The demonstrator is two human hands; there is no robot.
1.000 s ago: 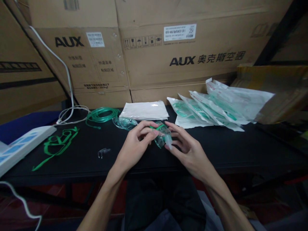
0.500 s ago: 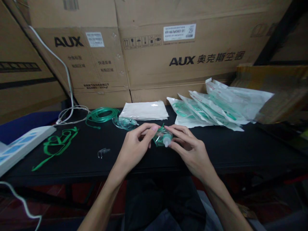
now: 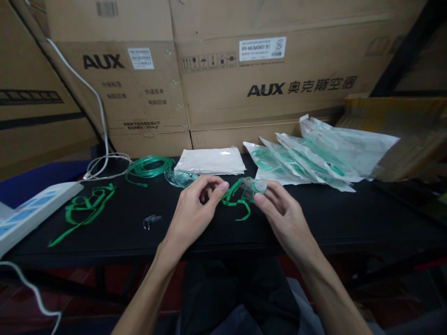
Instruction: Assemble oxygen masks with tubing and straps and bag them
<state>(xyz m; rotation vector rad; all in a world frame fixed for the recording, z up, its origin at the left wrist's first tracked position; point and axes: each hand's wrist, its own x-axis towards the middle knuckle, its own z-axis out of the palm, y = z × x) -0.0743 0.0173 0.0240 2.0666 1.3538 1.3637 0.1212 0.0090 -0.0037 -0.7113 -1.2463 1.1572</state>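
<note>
My right hand (image 3: 279, 202) grips a clear plastic oxygen mask (image 3: 250, 188) by its pale round connector end, above the black table. A green elastic strap (image 3: 240, 203) hangs from the mask in loops, one loose end curling down. Thumb and forefinger of my left hand (image 3: 200, 197) pinch the strap at its left side. Behind the left hand lies another clear mask (image 3: 177, 178), partly covered by the fingers. A small clear plastic piece (image 3: 151, 220) rests on the table to the left.
Coiled green tubing (image 3: 148, 166), a loose green strap (image 3: 87, 207) and a white power strip (image 3: 38, 207) lie left. At the back are a white packet (image 3: 210, 161) and several sealed pouches (image 3: 296, 156). Large cardboard boxes (image 3: 223, 102) stand behind the black table (image 3: 335, 218).
My right hand has drawn the mask to the right, away from the left hand. The green strap, bunched up before, now stretches and dangles between the hands.
</note>
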